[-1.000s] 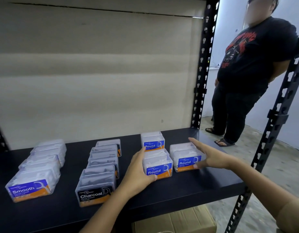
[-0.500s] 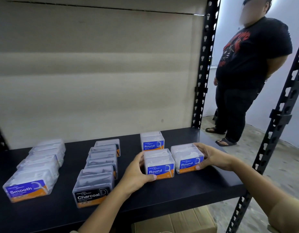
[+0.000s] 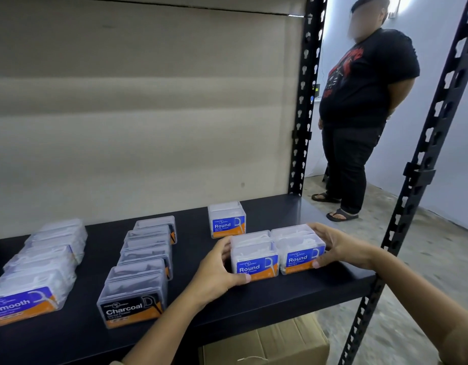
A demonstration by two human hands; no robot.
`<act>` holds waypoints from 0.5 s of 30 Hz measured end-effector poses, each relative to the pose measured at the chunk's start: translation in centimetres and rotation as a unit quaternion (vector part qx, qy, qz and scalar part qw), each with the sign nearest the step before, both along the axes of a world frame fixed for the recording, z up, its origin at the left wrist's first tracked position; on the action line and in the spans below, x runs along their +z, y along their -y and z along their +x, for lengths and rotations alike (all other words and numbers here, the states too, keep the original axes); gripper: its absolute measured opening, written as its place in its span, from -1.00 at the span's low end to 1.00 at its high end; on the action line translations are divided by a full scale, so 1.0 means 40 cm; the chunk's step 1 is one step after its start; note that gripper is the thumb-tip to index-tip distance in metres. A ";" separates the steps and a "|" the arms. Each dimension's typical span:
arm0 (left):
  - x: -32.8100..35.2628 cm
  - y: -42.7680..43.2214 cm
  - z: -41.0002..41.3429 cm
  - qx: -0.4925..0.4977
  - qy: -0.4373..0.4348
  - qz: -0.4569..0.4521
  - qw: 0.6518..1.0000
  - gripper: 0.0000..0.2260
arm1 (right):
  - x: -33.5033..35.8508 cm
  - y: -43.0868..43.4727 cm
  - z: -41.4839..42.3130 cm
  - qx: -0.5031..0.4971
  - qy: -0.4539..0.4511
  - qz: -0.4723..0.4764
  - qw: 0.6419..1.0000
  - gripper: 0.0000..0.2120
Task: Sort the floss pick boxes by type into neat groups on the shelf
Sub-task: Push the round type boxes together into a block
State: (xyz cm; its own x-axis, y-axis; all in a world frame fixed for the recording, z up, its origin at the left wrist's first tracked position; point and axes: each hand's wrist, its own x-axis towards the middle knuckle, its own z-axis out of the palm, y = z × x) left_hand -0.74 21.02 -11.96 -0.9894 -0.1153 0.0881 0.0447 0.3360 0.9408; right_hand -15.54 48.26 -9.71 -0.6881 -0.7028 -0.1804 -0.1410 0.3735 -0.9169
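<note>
Two clear "Round" floss boxes sit side by side near the front of the black shelf [image 3: 293,293]. My left hand [image 3: 217,270] grips the left Round box [image 3: 255,259] from its left side. My right hand [image 3: 338,247] holds the right Round box [image 3: 298,248] from its right side; the two boxes touch. A third Round box [image 3: 226,219] stands alone behind them. A row of several Charcoal boxes [image 3: 138,291] runs front to back in the middle. A row of several Smooth boxes [image 3: 30,285] lies at the left.
A person in a black T-shirt [image 3: 364,101] stands to the right beyond the shelf's black upright [image 3: 304,101]. Another upright [image 3: 422,180] crosses the right foreground. A cardboard box [image 3: 267,343] sits under the shelf. A beige panel backs the shelf.
My right hand slid the right Round box leftward against the left one and closed on it. My left hand stayed on the left box. The head camera moved closer.
</note>
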 end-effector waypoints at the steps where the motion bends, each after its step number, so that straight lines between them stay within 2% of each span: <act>1: 0.000 -0.002 -0.001 -0.001 0.000 -0.005 1.000 -0.35 | -0.002 -0.003 -0.001 -0.001 0.001 -0.001 1.000 -0.26; 10: 0.002 -0.013 -0.006 0.013 -0.004 -0.040 0.999 -0.34 | -0.011 -0.010 0.003 -0.003 -0.007 -0.002 1.000 -0.19; 15: 0.002 -0.011 -0.004 0.001 0.002 -0.048 0.999 -0.31 | -0.004 -0.009 0.011 0.008 0.000 -0.008 1.000 -0.22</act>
State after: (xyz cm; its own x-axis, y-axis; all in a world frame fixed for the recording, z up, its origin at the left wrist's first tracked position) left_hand -0.89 21.45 -11.88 -0.9894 -0.1093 0.0956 0.0405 0.4250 0.9043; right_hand -15.12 48.64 -9.89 -0.6762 -0.7171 -0.1690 -0.1468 0.3559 -0.9229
